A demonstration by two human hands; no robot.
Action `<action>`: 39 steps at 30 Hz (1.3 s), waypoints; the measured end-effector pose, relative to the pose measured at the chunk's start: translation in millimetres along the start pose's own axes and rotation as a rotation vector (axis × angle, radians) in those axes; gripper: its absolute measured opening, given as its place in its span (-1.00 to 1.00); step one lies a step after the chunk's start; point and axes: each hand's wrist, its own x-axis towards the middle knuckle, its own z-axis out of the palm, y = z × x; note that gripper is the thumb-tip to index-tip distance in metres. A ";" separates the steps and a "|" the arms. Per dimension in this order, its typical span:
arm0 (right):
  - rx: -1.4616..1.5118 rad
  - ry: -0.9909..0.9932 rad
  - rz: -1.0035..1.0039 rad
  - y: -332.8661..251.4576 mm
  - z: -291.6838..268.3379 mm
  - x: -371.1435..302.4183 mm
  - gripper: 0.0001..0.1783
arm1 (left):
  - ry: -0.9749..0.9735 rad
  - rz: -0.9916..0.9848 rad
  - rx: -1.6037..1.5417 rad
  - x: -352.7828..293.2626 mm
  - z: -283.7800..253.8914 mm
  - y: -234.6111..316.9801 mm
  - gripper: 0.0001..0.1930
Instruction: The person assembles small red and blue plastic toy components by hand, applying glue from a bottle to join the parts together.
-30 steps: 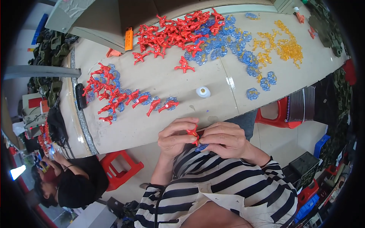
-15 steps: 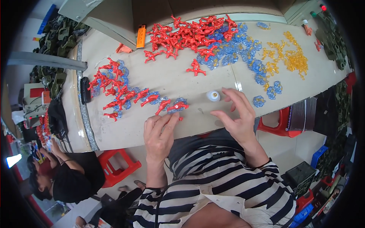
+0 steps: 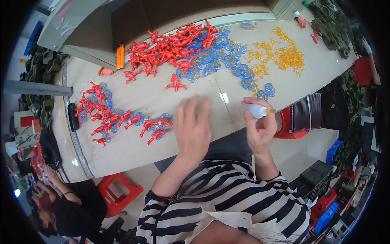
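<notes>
My right hand (image 3: 261, 132) grips a small white squeeze bottle (image 3: 256, 110), tilted sideways, its yellowish tip pointing right. Over the middle of the table my left hand (image 3: 193, 132) is stretched out with nothing visible in it, its fingers somewhat blurred. Left of it lies a row of red plastic figures with clear blue pieces (image 3: 156, 128), running back to a cluster (image 3: 97, 105). One single red figure (image 3: 176, 82) lies beyond my left hand. Farther off is a heap of loose red figures (image 3: 164, 51), beside a spread of clear blue pieces (image 3: 219, 55).
Clear yellow pieces (image 3: 288, 53) are scattered at the far right of the table (image 3: 134, 156). An orange box cutter (image 3: 120, 56) leans by the shelf unit. A black object (image 3: 73, 116) lies near the left edge. Red stools (image 3: 118, 193) and a co-worker in black (image 3: 83, 207) are at lower left.
My right hand has picked up the white bottle from the table. My left hand has left the red figure at the row's end and moved right. The whole view has shifted.
</notes>
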 end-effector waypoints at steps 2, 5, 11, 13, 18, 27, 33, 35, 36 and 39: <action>-0.109 0.013 0.061 3.8 -16.2 -1.5 -0.70 | 0.129 -0.072 0.469 19.8 9.4 -1.4 -0.66; -0.139 -0.016 0.046 -0.1 -23.8 -2.8 -0.71 | 0.117 -0.214 0.634 27.8 22.8 -19.3 -0.63; -0.128 -0.066 -0.080 1.6 -24.0 -3.6 -0.65 | 0.003 -0.071 0.037 5.8 15.7 -5.2 -0.68; -0.126 -0.112 -0.053 0.7 -19.1 -5.2 -0.64 | 0.013 -0.124 -0.086 -4.4 16.5 -5.3 -0.69; -0.187 -0.254 0.097 -5.4 -9.9 -10.2 -0.66 | 0.048 -0.319 -0.276 -13.4 11.7 -1.6 -0.70; -0.003 -0.206 0.176 -6.6 -4.2 -14.9 -0.69 | 0.018 -0.373 -0.460 -21.8 -1.3 -24.1 -0.62; -0.064 -0.240 0.167 -8.1 0.2 -15.6 -0.69 | -0.066 -0.182 -0.221 -13.3 -34.2 -67.5 -0.66; -0.083 -0.228 0.146 -5.5 0.5 -15.7 -0.69 | -0.001 -0.286 -0.189 -16.5 -43.2 -83.8 -0.68; -0.079 -0.233 0.146 -5.6 1.5 -15.6 -0.69 | 0.002 -0.290 -0.185 -17.4 -50.2 -88.7 -0.68; -0.097 -0.262 0.181 -5.3 4.5 -15.7 -0.68 | -0.008 -0.367 -0.105 -18.8 -60.8 -93.4 -0.70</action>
